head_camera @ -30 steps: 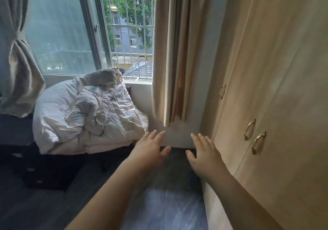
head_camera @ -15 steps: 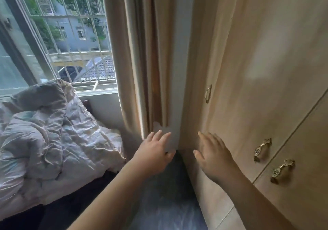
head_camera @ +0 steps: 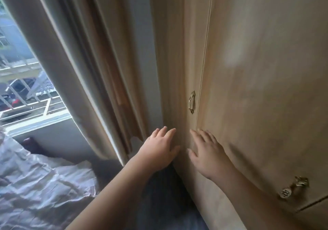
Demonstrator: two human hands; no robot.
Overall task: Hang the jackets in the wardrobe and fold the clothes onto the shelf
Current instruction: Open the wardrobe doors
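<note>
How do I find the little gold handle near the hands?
Find the big wooden wardrobe on the right. Follow its door seam up from the right hand; the handle hangs just left of it. The other handle sits lower, far right.

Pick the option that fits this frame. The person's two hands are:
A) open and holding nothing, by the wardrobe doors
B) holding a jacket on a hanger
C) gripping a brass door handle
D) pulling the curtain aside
A: the left hand and the right hand show straight, spread fingers with nothing in them, in front of the wardrobe doors. The brass handle above them is untouched.
</note>
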